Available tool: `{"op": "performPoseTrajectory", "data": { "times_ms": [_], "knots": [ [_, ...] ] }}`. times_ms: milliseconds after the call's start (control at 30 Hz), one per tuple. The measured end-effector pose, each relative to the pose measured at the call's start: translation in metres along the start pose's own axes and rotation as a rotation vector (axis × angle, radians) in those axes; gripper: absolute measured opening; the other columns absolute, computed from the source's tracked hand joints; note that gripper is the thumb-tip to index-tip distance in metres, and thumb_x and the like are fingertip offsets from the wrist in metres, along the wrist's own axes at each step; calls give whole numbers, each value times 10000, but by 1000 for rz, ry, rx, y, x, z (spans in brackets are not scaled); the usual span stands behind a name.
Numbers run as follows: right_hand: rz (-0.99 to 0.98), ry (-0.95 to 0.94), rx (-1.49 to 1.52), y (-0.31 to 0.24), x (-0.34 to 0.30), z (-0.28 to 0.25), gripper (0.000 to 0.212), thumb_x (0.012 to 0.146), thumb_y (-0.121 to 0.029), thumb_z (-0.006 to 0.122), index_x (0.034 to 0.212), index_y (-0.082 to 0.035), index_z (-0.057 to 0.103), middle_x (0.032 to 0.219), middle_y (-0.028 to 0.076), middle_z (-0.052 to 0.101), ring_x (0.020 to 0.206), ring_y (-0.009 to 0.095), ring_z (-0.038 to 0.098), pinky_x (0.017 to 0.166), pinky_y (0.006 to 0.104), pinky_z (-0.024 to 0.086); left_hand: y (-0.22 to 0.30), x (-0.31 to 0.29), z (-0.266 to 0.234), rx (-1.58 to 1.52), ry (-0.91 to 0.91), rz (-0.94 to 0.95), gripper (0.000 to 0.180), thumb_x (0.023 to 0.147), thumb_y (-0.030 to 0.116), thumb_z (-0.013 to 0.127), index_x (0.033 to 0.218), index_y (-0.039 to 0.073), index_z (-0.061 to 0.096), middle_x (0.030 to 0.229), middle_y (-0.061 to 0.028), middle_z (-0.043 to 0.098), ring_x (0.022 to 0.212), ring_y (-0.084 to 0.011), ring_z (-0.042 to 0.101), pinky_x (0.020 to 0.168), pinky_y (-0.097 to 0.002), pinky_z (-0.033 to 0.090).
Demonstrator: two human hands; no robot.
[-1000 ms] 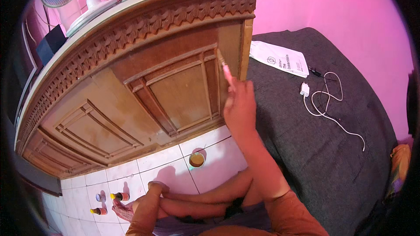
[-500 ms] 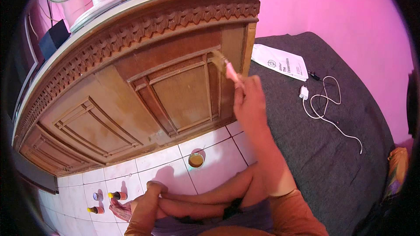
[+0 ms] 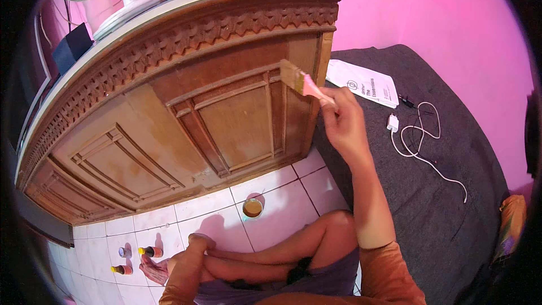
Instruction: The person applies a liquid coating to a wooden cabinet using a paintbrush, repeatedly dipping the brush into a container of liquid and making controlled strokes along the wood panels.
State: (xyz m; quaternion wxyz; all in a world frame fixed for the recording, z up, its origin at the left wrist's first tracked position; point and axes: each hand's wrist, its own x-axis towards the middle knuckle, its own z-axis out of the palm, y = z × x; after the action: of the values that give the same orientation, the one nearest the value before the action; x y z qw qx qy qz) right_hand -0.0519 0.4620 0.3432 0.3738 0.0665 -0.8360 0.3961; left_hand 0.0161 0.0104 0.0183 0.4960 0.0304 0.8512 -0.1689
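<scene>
My right hand is closed round the pink handle of a flat paintbrush. The brush's wide bristles point up and left, in front of the upper right corner of a framed panel on the brown wooden cabinet; whether they touch the wood I cannot tell. Low in front of me, my left hand rests by my crossed legs, its fingers hidden from view. A small clear cup of brownish liquid stands on the tiles between my legs and the cabinet.
Two small dark bottles with yellow caps, one near my foot, and a small round container are on the floor at left. A dark grey mattress at right bears a white bag and a charger with cable. A fan tops the cabinet.
My right hand has moved right with the paintbrush, drawing the bristles slightly right from the panel's corner. The brush now shows its broad side. My left hand stays in place.
</scene>
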Motion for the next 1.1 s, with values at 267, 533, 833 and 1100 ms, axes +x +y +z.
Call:
{"op": "performPoseTrajectory", "data": {
  "times_ms": [267,533,833,1100],
  "knots": [
    [-40,17,4,9,-2,-2,202,956,-63,585,1134,2,652,980,204,603,906,394,620,819,416,496,-12,13,6,-121,57,-82,599,966,583,395,1309,161,646,1339,-94,642,1245,-246,606,1029,-443,464],
    [17,3,25,11,-3,-1,202,957,-67,589,1136,-2,656,937,187,587,851,355,606,781,387,490,16,-159,-82,-1074,752,615,402,977,393,602,1125,28,682,1024,-117,711,966,-237,670,879,-327,515],
    [-45,23,-21,-15,-10,-4,209,955,-56,595,1147,-12,662,955,181,589,870,355,606,799,395,490,86,-376,-128,-1412,1345,1874,362,928,410,643,847,70,548,892,-157,628,827,-265,621,662,-424,509],
    [-421,-233,-487,-40,22,-13,256,870,-11,616,1124,-16,643,1010,186,533,1009,387,572,841,483,494,126,-411,-129,-1746,1174,2350,442,1020,512,431,809,148,568,824,-21,713,839,-223,611,835,-410,401]
  ]
}}
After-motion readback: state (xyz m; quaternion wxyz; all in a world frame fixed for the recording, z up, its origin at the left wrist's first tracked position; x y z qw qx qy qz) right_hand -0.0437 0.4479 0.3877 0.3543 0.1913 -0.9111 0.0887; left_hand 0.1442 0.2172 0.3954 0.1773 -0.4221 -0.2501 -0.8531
